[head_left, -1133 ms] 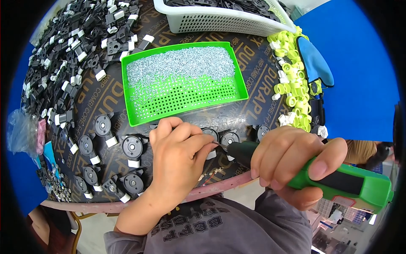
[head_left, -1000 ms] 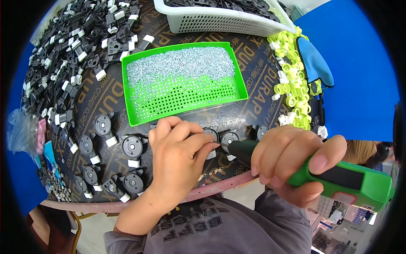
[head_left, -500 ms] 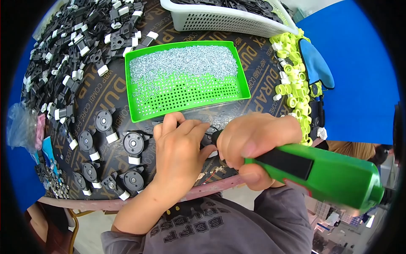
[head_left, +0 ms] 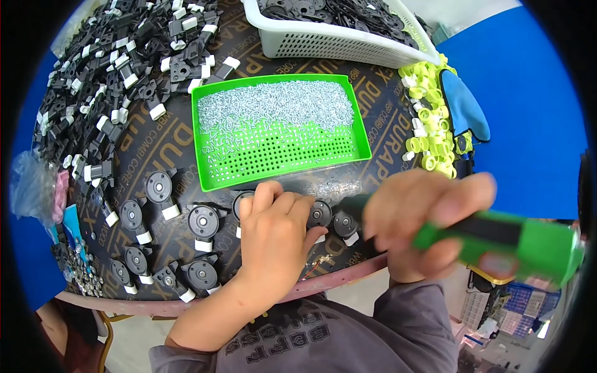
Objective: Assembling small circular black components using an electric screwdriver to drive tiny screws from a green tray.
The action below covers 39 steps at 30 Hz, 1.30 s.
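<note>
My right hand (head_left: 429, 217) is wrapped round a green and black electric screwdriver (head_left: 516, 245), blurred by motion. Its dark tip points left and sits above the board, apart from the parts there. My left hand (head_left: 273, 233) is closed, with bent fingers and thumb against a black plastic part with a round disc (head_left: 319, 213). A similar disc part (head_left: 346, 224) lies just to the right of it. Another black disc part (head_left: 242, 204) is half hidden by my left fingers. Several more, with white ends, lie to the left, such as one disc part (head_left: 203, 221).
A green perforated tray (head_left: 202, 165) of small silver screws stands beyond my hands. Behind it is a white basket (head_left: 336, 46) of black parts. Black-and-white pieces (head_left: 118, 93) heap at the left; yellow-green rings (head_left: 435, 118) and a blue cloth-like piece (head_left: 463, 105) lie right.
My right hand has drawn the screwdriver back to the right, off the disc part beside my left hand. My left hand stays at the disc parts. The whole view has shifted slightly.
</note>
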### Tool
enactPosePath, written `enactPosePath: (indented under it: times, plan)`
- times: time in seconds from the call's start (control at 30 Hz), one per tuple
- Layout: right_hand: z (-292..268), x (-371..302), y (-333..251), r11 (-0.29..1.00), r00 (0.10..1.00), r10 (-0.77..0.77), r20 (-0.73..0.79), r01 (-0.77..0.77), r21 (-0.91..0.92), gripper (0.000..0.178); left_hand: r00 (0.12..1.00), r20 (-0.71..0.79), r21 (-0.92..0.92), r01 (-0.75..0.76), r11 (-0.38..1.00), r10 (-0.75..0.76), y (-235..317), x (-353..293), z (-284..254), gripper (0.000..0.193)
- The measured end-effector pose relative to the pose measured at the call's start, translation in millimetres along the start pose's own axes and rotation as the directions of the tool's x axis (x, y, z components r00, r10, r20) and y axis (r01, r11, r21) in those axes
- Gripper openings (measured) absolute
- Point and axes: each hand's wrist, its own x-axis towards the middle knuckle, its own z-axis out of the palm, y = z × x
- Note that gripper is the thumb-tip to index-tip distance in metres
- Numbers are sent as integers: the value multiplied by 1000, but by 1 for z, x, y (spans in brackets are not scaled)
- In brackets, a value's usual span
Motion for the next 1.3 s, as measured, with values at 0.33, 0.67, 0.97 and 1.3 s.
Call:
enactPosePath:
  times: [0.33, 0.67, 0.97, 1.3]
  plan:
    - [-34, 15, 62, 960, 950, -84, -300, -3, -280, 21, 999, 8, 84, 35, 996, -35, 3, -1, 2, 50]
    - [-36, 13, 72, 974, 952, -109, -287, 45, -223, 20, 1000, 21, 73, 20, 997, -21, 4, -1, 1, 53]
    - [-35, 13, 64, 987, 937, -139, -321, 102, -128, 19, 1000, 4, 75, 19, 997, -19, 1, -2, 1, 54]
    - [2, -18, -6, 993, 989, -64, 130, 77, -93, 30, 1000, -24, 34, -5, 999, 6, -8, -5, 5, 53]
